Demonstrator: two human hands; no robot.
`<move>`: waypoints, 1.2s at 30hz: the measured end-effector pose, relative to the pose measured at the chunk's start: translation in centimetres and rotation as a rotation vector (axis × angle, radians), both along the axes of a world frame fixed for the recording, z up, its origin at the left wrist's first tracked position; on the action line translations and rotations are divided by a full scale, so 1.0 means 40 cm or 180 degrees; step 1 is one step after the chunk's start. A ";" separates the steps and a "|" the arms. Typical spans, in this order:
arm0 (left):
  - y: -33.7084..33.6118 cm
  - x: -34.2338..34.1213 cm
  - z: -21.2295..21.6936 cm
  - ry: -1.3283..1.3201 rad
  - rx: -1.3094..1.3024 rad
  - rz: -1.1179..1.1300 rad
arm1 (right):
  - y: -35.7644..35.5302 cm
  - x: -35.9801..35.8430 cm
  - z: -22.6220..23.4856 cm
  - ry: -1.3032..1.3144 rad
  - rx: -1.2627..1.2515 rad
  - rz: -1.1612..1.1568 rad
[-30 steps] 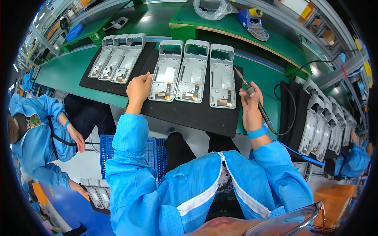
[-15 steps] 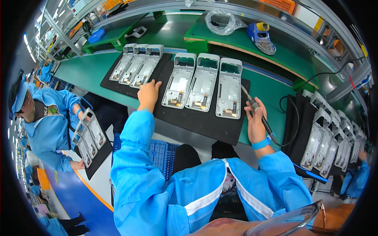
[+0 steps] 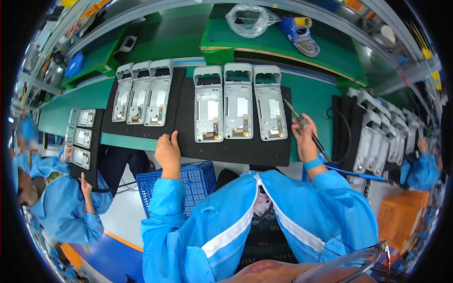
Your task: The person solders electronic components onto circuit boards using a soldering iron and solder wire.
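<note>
In my right hand [image 3: 305,137] is a soldering iron [image 3: 300,120], held like a pen, its metal tip beside the right end of the middle black mat [image 3: 236,153]. Three grey device housings [image 3: 238,108] lie on that mat, each with a frame-like opening at its far end and small circuit parts inside. My left hand [image 3: 168,153] is closed at the mat's near left corner, thumb up along the edge. Left of it, another black mat [image 3: 141,131] carries three similar housings [image 3: 137,96].
A co-worker [image 3: 61,198] at the left holds a black mat with three housings [image 3: 84,138]. Stacked mats and several housings [image 3: 377,137] stand at right. The raised green shelf [image 3: 264,42] bears a plastic bag [image 3: 250,21] and a blue-yellow object [image 3: 300,35]. A blue crate [image 3: 177,188] sits below.
My left hand has come nearer, from beside the left mat's housings to the middle mat's corner. The co-worker has brought the held mat up to the bench. My view has shifted.
</note>
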State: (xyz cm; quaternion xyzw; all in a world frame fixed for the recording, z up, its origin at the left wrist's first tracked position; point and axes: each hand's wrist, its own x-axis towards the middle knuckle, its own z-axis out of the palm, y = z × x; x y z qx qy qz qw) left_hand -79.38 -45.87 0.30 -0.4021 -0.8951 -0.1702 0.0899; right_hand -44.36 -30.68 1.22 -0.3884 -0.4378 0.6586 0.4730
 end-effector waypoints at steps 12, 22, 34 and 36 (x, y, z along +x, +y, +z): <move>-0.094 -0.034 -0.006 -0.1979 0.0671 0.0462 | -0.095 -0.032 0.044 -0.0229 -0.0255 -0.0629; -0.018 -0.016 0.037 -0.2319 0.0224 -0.0159 | -0.061 0.016 0.037 -0.0107 -0.0393 -0.0884; 0.205 0.061 0.084 -0.2172 -0.0051 -0.1152 | 0.101 0.093 0.010 -0.0963 0.0707 -0.1205; 0.261 0.086 0.041 -0.2204 0.0002 -0.1042 | 0.134 0.056 -0.006 -0.1056 0.0623 -0.1132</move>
